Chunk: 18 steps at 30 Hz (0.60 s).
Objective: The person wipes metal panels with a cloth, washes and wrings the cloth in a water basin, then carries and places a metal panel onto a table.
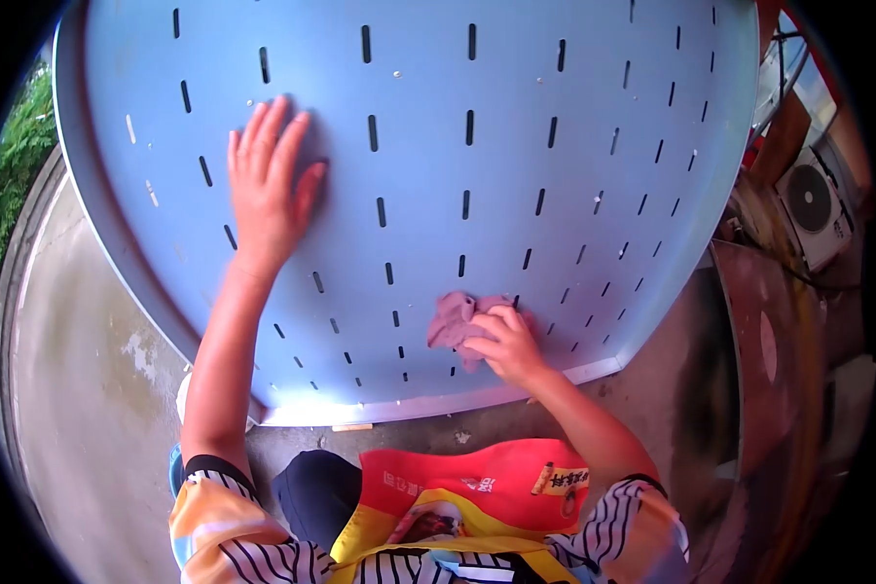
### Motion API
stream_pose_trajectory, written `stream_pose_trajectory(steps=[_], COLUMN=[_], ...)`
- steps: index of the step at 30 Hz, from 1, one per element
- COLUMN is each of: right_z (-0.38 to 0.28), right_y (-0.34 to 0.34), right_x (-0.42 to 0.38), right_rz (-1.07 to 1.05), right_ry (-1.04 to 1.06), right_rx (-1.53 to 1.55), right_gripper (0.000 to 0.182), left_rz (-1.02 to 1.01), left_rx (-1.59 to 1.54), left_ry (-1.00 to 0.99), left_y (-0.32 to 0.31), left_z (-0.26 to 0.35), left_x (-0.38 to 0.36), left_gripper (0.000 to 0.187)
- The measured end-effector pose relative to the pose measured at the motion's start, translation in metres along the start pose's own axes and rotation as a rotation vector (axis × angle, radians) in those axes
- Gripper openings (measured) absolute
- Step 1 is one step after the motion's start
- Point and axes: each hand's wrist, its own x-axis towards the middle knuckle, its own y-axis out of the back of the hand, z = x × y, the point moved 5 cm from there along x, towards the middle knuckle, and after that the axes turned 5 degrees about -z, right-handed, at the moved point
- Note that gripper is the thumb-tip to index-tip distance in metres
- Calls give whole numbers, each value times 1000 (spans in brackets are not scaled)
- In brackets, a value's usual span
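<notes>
A large blue-grey metal panel (423, 165) with rows of narrow slots and raised side edges fills the middle of the head view. Flat against its left part lies my left hand (268, 180), fingers stretched upward and thumb apart, holding nothing. Lower down and right of centre, my right hand (506, 343) grips a crumpled mauve cloth (453, 323) and presses it on the panel. The fingertips are bent over the cloth, and part of it is hidden beneath them. Several small pale specks dot the panel surface.
Below the panel's bright lower edge (438, 404) is my red and yellow apron (477, 477). Concrete ground (78, 331) and green plants (19, 146) are on the left. An air-conditioner outdoor unit (813, 204) stands at the right, beside dark clutter.
</notes>
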Motion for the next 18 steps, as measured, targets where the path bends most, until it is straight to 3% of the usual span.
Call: stream_pose_trajectory(steps=[3, 6, 10, 11, 14, 18], right_z=[8, 10, 70, 77, 78, 83], right_y=[99, 233, 371, 376, 347, 266], right_x=[32, 92, 220, 238, 213, 141], right_rz=[234, 567, 641, 605, 853, 805], right_ry=[-154, -308, 74, 110, 102, -38], right_rx=[159, 381, -306, -469, -537, -542], right_gripper=[34, 34, 37, 41, 40, 33], left_rz=[-101, -43, -24, -27, -11, 26], left_rx=[-45, 93, 154, 160, 191, 189], left_ry=[-63, -73, -76, -81, -85, -119], left_y=[-15, -34, -38, -37, -34, -39], left_z=[31, 40, 43, 44, 49, 49], left_x=[6, 4, 5, 6, 10, 9], left_gripper=[53, 49, 46, 46, 44, 43])
